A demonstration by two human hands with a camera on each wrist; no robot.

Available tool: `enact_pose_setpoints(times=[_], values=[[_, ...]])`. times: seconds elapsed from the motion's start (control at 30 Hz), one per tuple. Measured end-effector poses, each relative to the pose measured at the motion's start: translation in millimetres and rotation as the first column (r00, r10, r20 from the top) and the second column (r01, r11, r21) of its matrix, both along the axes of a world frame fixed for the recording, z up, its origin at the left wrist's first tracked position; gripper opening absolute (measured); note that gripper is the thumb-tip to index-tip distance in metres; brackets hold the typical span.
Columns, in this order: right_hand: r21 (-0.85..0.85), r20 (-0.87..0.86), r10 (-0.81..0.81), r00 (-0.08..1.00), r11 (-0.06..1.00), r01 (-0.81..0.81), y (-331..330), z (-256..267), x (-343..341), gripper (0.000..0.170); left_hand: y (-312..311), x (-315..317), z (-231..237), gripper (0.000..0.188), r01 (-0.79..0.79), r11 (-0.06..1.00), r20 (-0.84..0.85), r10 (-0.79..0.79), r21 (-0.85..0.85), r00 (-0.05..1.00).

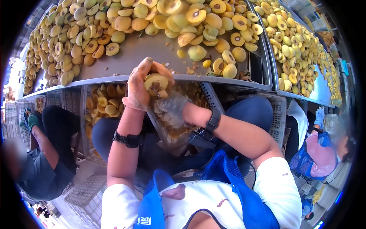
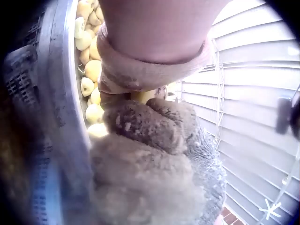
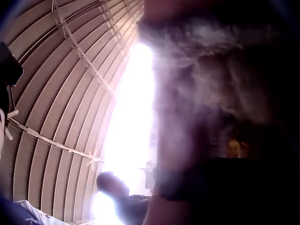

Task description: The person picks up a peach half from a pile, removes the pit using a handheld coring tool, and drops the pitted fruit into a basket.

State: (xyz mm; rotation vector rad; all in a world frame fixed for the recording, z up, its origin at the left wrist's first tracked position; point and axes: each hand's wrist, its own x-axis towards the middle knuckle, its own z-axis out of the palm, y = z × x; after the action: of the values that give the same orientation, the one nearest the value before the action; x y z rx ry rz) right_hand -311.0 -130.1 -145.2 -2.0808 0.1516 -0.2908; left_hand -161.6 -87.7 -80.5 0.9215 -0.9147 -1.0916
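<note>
My gloved left hand grips a yellow peach half near the metal table's front edge, its cut face with the brown pit hollow turned toward me. Against the lower side of the fruit is my right hand, in a dirty grey glove and blurred by motion. In the left wrist view the fingers of the grey glove are curled close below the left cuff. I cannot tell what the right hand holds. Under both hands stands a crate with wet yellow scraps.
Halved peaches are heaped over the metal table. Left of my knees stands a crate of peach halves. A dark phone-like slab leans at the table's right end. People sit at left and right.
</note>
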Motion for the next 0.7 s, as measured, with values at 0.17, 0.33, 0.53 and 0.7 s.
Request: enact_pose_setpoints(times=[0.17,0.33,0.53,0.7], values=[[0.965,-0.253,0.214,0.943,0.125,0.231,-6.9,28.7,-12.9,0.019,0.1,3.9,4.9,0.067,0.062,0.997,0.19,-0.054,-0.037,0.98],[0.98,-0.121,0.473,0.873,-0.086,0.182,-9.5,26.3,-16.6,0.031,-9.4,17.3,-15.8,0.049,0.16,0.976,0.317,-0.107,-0.146,0.942],[0.944,-0.238,0.566,0.789,-0.058,0.325,22.8,19.2,9.1,0.025,-10.7,-24.8,-2.2,0.03,0.092,0.906,-0.478,-0.301,-0.412,0.825],[0.916,0.254,0.66,0.707,-0.4,0.044,11.1,0.8,-5.1,0.022,-3.7,33.2,24.7,0.029,0.176,0.953,-0.605,-0.294,-0.247,0.74]])
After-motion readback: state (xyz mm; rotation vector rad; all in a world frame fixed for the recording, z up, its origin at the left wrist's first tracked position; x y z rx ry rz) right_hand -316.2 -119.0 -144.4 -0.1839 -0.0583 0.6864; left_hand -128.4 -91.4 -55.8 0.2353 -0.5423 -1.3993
